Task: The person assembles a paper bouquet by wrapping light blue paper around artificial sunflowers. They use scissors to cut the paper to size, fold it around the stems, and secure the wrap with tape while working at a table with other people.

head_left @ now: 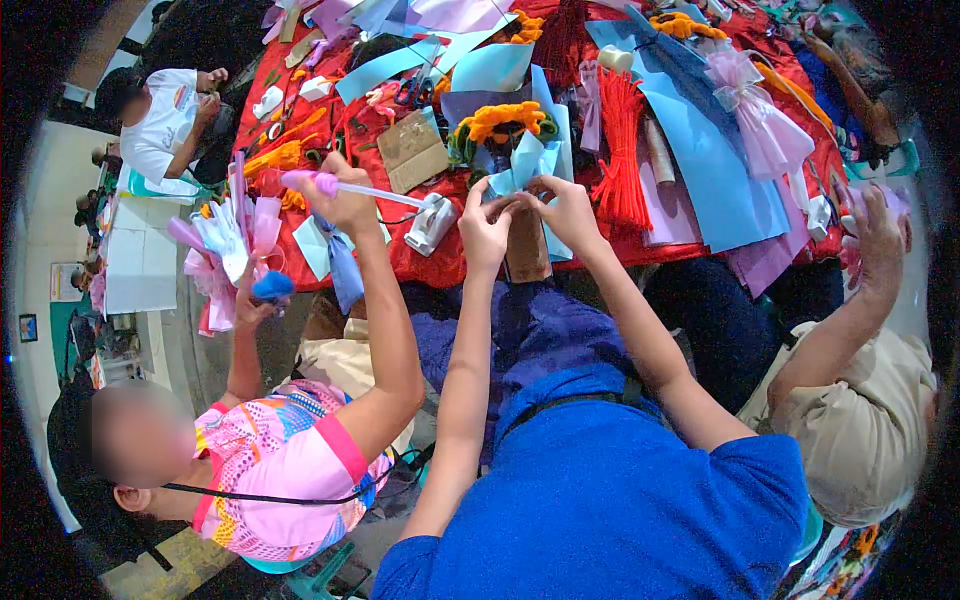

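Note:
At the near edge of the red-covered table, my left hand [487, 228] and my right hand [570, 215] meet, fingertips closed together. Between them they pinch the lower end of a light blue wrapping paper [524, 165], folded and standing up from my fingers. Just beyond it sits an orange fuzzy flower [500, 122] with green leaves, backed by more blue paper. Below my fingers lies a brown cardboard piece [527, 245]. To the left of my left hand is a white tape dispenser [432, 224].
At left a co-worker's hand [345, 200] grips a purple-and-white stick near my left forearm; the other holds a pink bouquet [225, 260]. Red pipe cleaners [622, 150], blue paper sheets [700, 150] and scissors [414, 92] lie on the table [440, 265]. Another person [850, 390] sits at right.

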A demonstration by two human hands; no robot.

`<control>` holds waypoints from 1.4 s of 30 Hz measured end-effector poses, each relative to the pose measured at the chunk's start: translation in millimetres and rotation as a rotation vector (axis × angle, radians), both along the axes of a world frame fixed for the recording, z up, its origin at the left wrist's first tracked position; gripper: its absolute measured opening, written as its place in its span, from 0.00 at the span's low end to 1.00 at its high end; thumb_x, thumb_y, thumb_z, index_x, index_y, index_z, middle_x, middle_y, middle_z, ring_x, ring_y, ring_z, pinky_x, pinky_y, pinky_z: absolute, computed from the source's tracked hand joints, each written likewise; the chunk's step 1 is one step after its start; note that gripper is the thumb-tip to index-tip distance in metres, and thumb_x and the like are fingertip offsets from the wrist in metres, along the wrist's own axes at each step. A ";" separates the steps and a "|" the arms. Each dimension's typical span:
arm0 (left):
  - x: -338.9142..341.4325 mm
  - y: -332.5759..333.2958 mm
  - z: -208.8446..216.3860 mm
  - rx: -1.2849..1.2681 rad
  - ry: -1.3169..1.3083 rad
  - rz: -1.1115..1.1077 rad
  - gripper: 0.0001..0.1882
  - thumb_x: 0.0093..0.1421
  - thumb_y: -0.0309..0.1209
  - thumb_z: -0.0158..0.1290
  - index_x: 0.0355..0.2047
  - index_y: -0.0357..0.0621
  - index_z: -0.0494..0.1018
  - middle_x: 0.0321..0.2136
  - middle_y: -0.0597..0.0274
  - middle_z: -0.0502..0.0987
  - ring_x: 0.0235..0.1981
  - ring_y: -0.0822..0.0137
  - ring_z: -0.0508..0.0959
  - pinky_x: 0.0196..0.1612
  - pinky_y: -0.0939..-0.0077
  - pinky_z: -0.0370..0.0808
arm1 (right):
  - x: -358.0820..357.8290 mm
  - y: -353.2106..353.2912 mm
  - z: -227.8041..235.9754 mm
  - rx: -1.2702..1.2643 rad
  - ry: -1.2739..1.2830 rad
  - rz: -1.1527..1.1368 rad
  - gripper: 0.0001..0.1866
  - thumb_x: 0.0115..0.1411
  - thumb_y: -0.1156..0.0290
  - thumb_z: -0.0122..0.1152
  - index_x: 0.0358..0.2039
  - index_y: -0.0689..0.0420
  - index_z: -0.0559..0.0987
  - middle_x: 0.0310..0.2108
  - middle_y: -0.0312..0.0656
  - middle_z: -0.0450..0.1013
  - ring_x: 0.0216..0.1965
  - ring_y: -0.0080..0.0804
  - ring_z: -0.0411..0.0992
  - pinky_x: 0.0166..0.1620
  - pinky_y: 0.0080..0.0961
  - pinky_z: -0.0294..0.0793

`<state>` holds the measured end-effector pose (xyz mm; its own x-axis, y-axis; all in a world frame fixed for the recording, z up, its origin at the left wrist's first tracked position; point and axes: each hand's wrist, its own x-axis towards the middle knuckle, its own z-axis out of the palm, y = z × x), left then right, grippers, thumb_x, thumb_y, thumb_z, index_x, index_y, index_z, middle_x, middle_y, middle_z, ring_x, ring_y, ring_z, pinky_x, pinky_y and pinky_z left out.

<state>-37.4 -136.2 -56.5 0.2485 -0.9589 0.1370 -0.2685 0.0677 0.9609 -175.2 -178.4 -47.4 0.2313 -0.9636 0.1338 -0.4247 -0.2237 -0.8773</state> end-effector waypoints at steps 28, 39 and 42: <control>-3.3 -3.0 -3.2 -0.016 0.030 0.203 0.16 0.51 0.24 0.56 0.39 0.33 0.66 0.27 0.58 0.76 0.28 0.73 0.76 0.33 0.80 0.73 | 8.9 3.9 -26.7 0.020 -0.186 -0.119 0.11 0.43 0.73 0.63 0.30 0.58 0.78 0.26 0.43 0.73 0.25 0.34 0.72 0.31 0.26 0.71; -7.6 -0.9 -4.1 0.004 0.080 0.295 0.17 0.50 0.24 0.56 0.40 0.35 0.65 0.30 0.56 0.76 0.26 0.71 0.76 0.32 0.79 0.73 | 9.7 9.6 -20.8 0.020 -0.152 -0.078 0.16 0.45 0.73 0.62 0.38 0.51 0.76 0.26 0.42 0.70 0.28 0.34 0.70 0.32 0.26 0.70; -13.5 -0.9 6.8 -0.051 -0.031 0.374 0.18 0.50 0.25 0.57 0.40 0.35 0.65 0.31 0.57 0.75 0.26 0.73 0.74 0.31 0.79 0.72 | 10.3 9.5 -28.3 0.026 -0.193 -0.131 0.15 0.47 0.73 0.61 0.37 0.53 0.76 0.26 0.42 0.69 0.27 0.34 0.70 0.31 0.25 0.70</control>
